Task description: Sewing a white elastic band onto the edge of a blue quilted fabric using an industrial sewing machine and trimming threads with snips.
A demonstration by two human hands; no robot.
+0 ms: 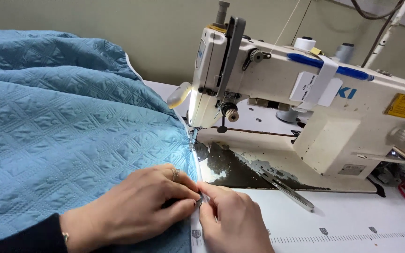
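1. Down at the near edge of the table (352, 211), I see my left hand (132, 211) and right hand (233, 220) meeting fingertip to fingertip over the hem of the quilt (62, 131).
2. Both hands pinch the same spot: the quilt's white edging (196, 232), with a small dark bit squeezed between the fingertips. I cannot tell what that bit is.
3. The quilt spreads left and away from the grip, piled high at the back; its edge runs from my fingers straight up to the needle (193, 133) of the sewing machine (305, 107), just ahead of the hands.
4. My left hand lies on top of the blue cloth; my right sits just off it, on the edging and table.
5. The needle area is washed out by the machine's lamp (179, 95), so the foot is hard to make out.
6. My left forearm and right wrist are cut off by the bottom of the view; the machine's right end is cut off too.
7. A ruler strip (343, 234) printed on the table runs right from my right hand.
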